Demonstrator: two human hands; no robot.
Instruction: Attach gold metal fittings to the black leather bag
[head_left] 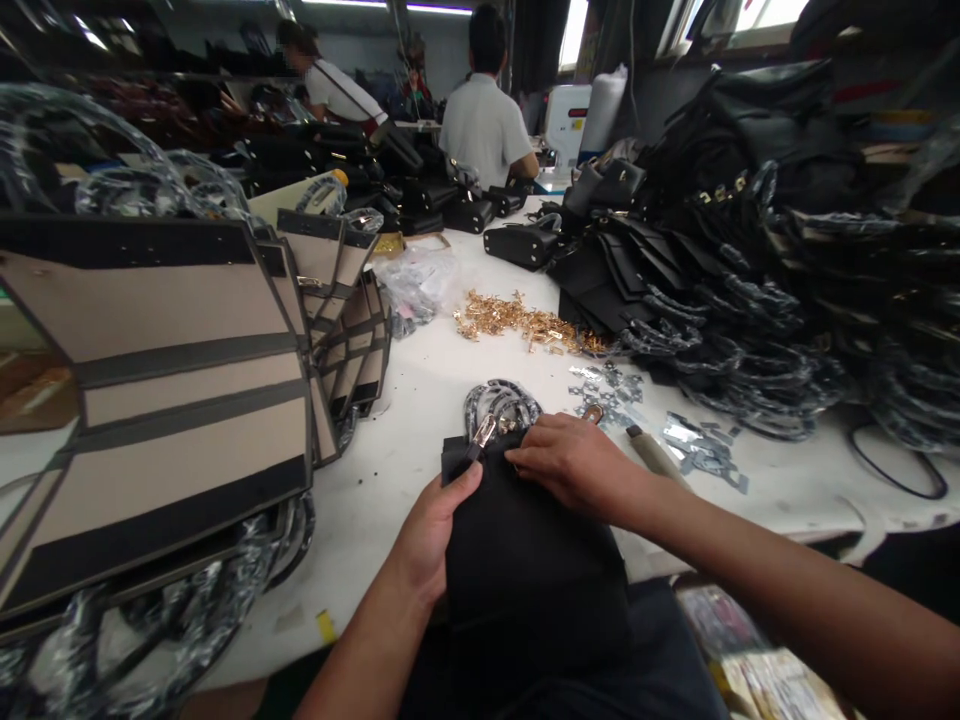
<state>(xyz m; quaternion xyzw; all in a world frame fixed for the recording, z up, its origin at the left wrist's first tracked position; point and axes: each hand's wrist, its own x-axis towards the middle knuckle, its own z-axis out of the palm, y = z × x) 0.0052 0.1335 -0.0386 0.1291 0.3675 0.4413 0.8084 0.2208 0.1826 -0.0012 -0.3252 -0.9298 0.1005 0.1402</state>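
Note:
A black bag panel (pixel 525 560) stands tilted at the table's near edge, its lower part over my lap. My left hand (pixel 439 520) grips its left edge, thumb on the front just below a shiny metal handle fitting (pixel 486 432). At the top edge, my right hand (pixel 574 462) has its fingers curled and pressed against the panel; whatever lies under the fingertips is hidden. Behind the top edge a plastic-wrapped bag handle (pixel 501 402) loops up. A small brown-ended piece (pixel 592 412) shows just beyond my right knuckles, its kind unclear.
Gold fittings (pixel 517 322) lie heaped mid-table, with flat silver metal plates (pixel 701 448) to the right. Beige-lined bag panels (pixel 187 400) stack up on the left, black bag pieces (pixel 660 270) on the right. Two people (pixel 486 125) are at the back.

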